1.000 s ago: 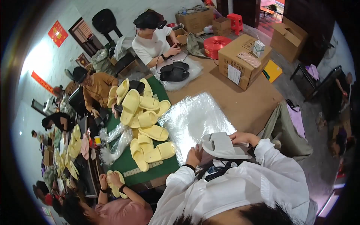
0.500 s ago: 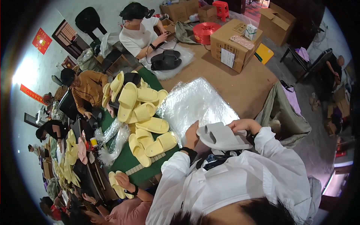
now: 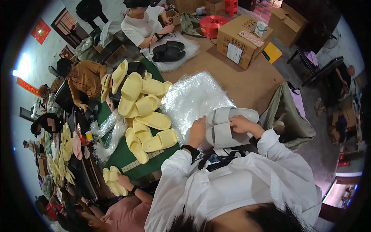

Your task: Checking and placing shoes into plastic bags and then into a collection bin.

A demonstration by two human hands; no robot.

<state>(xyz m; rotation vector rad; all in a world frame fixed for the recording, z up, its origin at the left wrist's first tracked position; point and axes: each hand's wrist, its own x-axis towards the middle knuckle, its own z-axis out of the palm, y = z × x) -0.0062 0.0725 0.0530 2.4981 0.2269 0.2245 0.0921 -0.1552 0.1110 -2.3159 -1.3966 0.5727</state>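
A pair of grey slide slippers lies side by side in front of me, soles down and straps up, over the near end of the plastic film. My left hand holds the pair at its left ends, fingers curled against the edge. From the right, my right hand grips the slippers by the straps, its fingertips partly hidden. Under and beyond them spreads a stack of clear plastic bags on the brown tabletop.
Yellow slippers are heaped on the green table section to my left. A cardboard box and a red roll of strapping stand at the far side. An open grey sack sits to my right. Co-workers sit along the left and far sides.
The grey slippers have turned from a tilted, stacked hold to lying side by side with straps showing. My right hand has moved from their far edge onto the straps.
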